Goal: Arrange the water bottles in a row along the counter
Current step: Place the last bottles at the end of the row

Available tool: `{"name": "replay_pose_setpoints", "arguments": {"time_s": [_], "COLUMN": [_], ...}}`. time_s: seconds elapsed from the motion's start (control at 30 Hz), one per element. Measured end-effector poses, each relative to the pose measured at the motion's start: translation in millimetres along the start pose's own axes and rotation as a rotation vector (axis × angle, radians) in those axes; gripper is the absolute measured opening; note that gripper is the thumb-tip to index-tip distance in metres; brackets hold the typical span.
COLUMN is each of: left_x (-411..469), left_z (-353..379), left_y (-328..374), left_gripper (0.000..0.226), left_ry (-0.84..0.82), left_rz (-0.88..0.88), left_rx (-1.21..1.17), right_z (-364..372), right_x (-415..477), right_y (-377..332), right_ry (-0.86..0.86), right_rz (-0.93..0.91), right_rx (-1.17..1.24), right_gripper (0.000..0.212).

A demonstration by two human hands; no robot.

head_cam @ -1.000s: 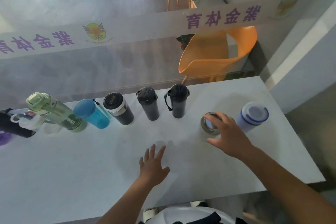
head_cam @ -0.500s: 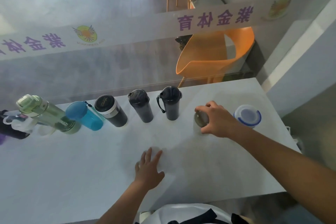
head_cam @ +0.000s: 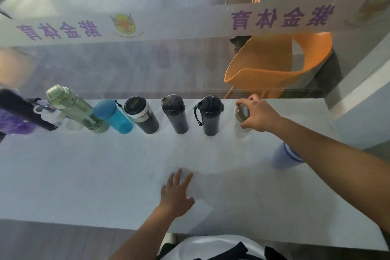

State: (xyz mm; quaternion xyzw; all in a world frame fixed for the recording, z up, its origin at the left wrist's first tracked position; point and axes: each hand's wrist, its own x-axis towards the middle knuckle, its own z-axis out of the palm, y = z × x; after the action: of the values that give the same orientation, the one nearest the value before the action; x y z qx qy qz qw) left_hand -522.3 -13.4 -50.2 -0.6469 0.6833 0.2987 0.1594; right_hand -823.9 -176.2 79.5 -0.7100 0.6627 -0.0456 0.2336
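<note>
Several bottles stand in a row along the far edge of the white counter [head_cam: 105, 175]: a green bottle [head_cam: 73, 108], a blue bottle [head_cam: 113, 116], a black and silver flask [head_cam: 141, 117] and two dark bottles [head_cam: 175, 114] [head_cam: 210, 118]. My right hand [head_cam: 258, 114] grips the lid of a clear bottle with a grey lid [head_cam: 240, 120], which stands at the right end of the row. A white bottle with blue bands [head_cam: 282, 157] stands apart, nearer to me, partly hidden by my right forearm. My left hand [head_cam: 177, 193] lies flat on the counter, fingers spread.
At the far left lie a dark bottle [head_cam: 23, 110], a white-lidded bottle [head_cam: 50, 116] and something purple [head_cam: 14, 126]. A glass panel with a printed banner [head_cam: 190, 21] backs the counter. An orange chair [head_cam: 278, 63] sits behind the glass.
My right hand carried the clear grey-lidded bottle from nearer the counter's middle back to the far edge, beside the dark bottle. My view shifted. My left hand stayed flat on the counter.
</note>
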Motion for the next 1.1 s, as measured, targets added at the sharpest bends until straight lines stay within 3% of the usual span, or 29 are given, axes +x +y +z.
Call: {"name": "replay_pose_setpoints", "arguments": {"time_s": [0.3,0.4,0.57,0.7,0.83,1.1], "left_x": [-3.3,-4.3,-3.8,1.4,8.8,15.4], "left_z": [5.0,5.0,3.0,-1.0,0.7,9.8], "left_y": [4.1,7.0,14.9,24.9,38.8,57.0], "left_gripper": [0.082,0.082,0.081,0.082,0.081,0.078], "left_ry": [0.005,0.007,0.015,0.042,0.071,0.102], "left_rz": [-0.021,-0.021,0.069,0.154,0.219,0.287], "left_rx": [-0.023,-0.035,-0.031,-0.041,-0.05,-0.03], "right_z": [-0.9,-12.3,-36.7,-28.4,-2.1,15.7], "right_x": [-1.1,-15.9,-71.8,-125.6,-155.3,-151.6], "right_y": [6.4,6.4,15.9,32.3,50.7,50.3], "right_ry": [-0.031,0.033,0.148,0.103,0.162,0.311], "right_rz": [-0.019,-0.001,0.167,0.402,0.48,0.497], "right_rx": [-0.015,0.061,0.004,-0.132,0.031,0.228], "right_gripper": [0.084,0.086,0.066,0.078,0.088,0.083]}}
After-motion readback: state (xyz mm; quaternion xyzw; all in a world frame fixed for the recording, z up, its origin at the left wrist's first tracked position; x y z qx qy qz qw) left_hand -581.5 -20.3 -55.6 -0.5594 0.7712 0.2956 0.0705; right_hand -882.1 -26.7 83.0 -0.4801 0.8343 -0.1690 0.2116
